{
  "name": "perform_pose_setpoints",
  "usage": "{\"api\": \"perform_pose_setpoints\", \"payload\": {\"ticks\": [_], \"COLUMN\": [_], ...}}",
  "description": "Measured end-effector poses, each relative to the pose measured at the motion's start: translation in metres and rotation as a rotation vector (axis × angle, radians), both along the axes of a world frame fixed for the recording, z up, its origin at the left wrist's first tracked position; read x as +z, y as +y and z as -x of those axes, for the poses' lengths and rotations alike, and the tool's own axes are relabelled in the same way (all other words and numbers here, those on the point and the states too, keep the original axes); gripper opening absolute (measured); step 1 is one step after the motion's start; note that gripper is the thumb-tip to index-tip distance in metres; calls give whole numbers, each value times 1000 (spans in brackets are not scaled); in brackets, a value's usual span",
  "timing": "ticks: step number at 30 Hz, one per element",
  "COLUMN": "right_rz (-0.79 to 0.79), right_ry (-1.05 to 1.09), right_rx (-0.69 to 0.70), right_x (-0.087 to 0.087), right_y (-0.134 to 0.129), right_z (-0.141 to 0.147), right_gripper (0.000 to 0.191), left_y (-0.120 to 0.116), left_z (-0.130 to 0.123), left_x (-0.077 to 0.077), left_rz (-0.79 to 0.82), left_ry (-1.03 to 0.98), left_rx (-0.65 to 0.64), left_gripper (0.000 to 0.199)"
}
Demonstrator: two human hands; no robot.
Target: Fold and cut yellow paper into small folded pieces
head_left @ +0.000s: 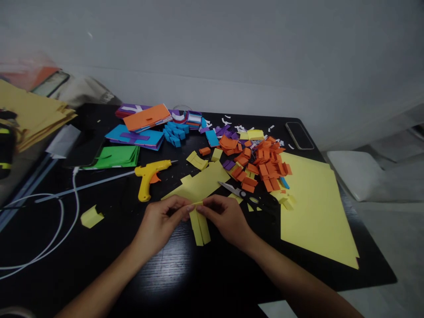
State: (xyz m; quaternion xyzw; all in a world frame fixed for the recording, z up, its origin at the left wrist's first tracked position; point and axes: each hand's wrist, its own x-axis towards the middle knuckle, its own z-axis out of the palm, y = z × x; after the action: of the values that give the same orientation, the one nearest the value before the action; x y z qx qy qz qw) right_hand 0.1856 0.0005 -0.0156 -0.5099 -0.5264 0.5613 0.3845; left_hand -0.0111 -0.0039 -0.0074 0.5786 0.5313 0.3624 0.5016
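Note:
Between my two hands is a folded yellow paper strip [200, 227], creased lengthwise and hanging down toward me. My left hand [167, 218] pinches its upper left edge between thumb and fingers. My right hand [228, 218] grips the upper right edge in the same way. Just beyond my fingers lies a flat yellow paper piece [198, 183]. A pair of scissors [233, 189] rests past my right hand, blades pointing left, its dark handles hard to make out. To the upper left of my left hand is a yellow glue gun [145, 179] with an orange trigger.
Folded orange paper pieces [265, 161] are heaped at the back right, beside large yellow sheets [311, 207]. Purple, blue and green folded papers [115, 157] sit at the back left. A white cable [77, 198] loops across the left side. A phone [299, 135] lies at the far right.

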Motion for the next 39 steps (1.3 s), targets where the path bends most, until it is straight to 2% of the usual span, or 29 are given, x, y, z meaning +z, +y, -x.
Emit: {"api": "perform_pose_setpoints", "payload": {"ticks": [14, 26, 32, 39], "right_rz": [30, 47, -46, -179], "right_ry": [-3, 33, -8, -167], "right_rx": [-5, 25, 56, 31], "right_x": [-1, -3, 0, 3], "right_y": [0, 2, 2, -1], "right_z": [1, -1, -2, -1], "right_gripper": [19, 18, 18, 17], "left_y": [-1, 0, 1, -1], "left_z": [1, 3, 1, -1], "left_x": [2, 2, 2, 4], "left_rz": [-49, -53, -60, -55], "left_ry": [122, 130, 137, 144], "left_rx": [-55, -96, -118, -121], "left_gripper": [24, 23, 23, 24]}}
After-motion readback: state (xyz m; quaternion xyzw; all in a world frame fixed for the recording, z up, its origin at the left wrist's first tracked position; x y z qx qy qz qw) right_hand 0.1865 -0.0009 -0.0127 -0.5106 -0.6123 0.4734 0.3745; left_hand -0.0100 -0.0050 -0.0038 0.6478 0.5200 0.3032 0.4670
